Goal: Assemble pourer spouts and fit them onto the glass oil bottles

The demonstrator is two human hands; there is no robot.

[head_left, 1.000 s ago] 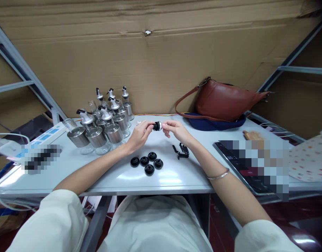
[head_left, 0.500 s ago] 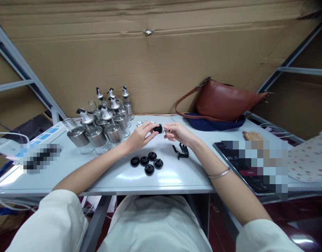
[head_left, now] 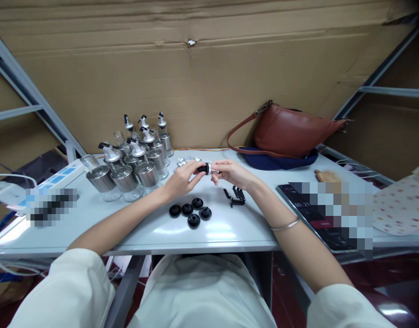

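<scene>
My left hand (head_left: 183, 178) is closed around the black end of a bottle pour spout (head_left: 208, 168), which lies sideways. On its silver end, the fingers of my right hand (head_left: 231, 173) are pinched; a small dark bit shows at those fingertips, too small to name. Several silver spout pieces (head_left: 185, 161) lie behind my left hand, partly hidden. In front of my hands sit several round black stoppers (head_left: 193, 221). Below my right hand is a small group of thin black flaps (head_left: 238, 200).
Several glass bottles with steel sleeves (head_left: 123, 177), some topped with spouts, stand at the left. A power strip (head_left: 64, 175) is beyond them. On the right are a brown bag (head_left: 291, 130) on a navy cloth item (head_left: 281, 160), a tablet (head_left: 315, 218) and a dotted cloth (head_left: 395, 207).
The right fingers have shifted slightly on the silver end of the pour spout, and a small dark bit now shows there. Both hands stay in nearly the same place.
</scene>
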